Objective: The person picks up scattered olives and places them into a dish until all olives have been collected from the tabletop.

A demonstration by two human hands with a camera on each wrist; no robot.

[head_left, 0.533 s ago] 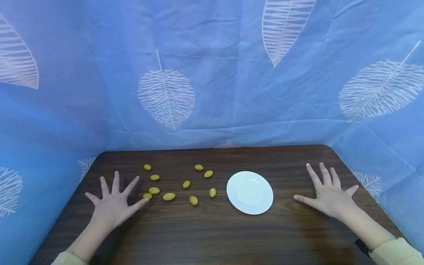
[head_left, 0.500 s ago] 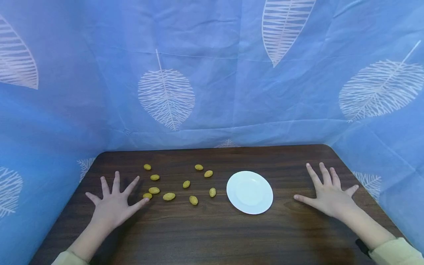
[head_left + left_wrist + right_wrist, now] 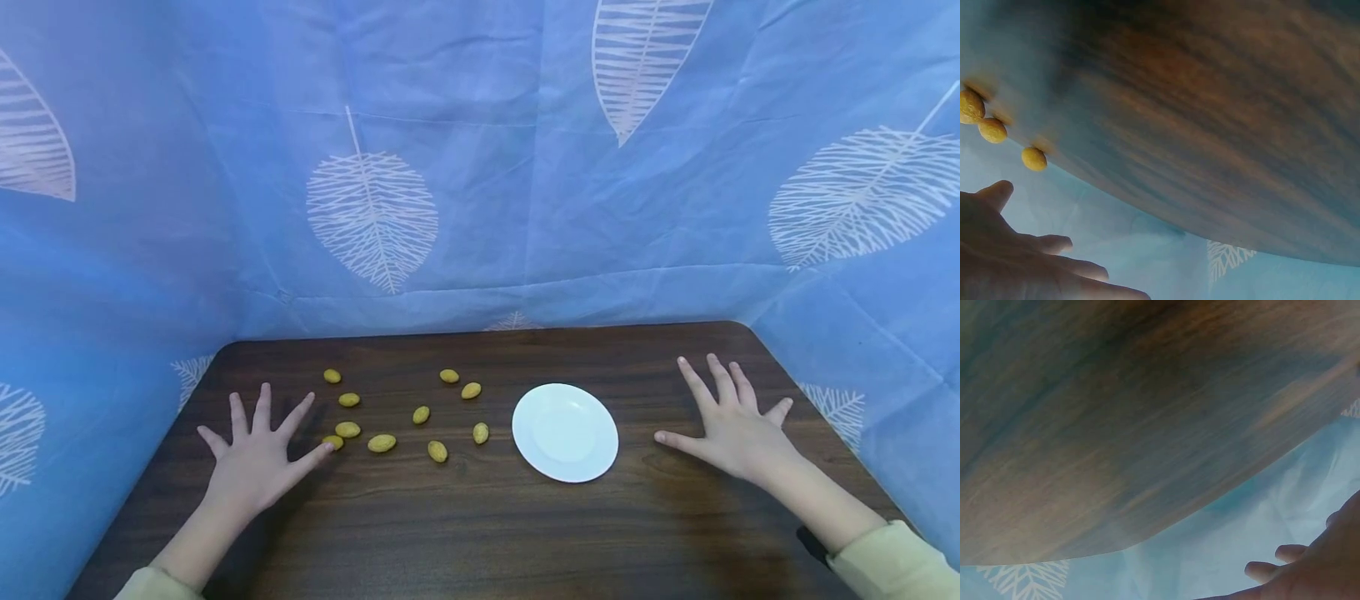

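Yellow oval pieces [image 3: 382, 443] lie on the dark table [image 3: 450, 533] between the left hand [image 3: 253, 467] and white plate [image 3: 565, 432]. Left hand and right hand [image 3: 738, 435]: fingers spread, holding nothing. Pinch each piece lightly across its middle; rounded sides may roll

Legible markings: none. No text, label, brand, number or sign can be read in the head view or in either wrist view.
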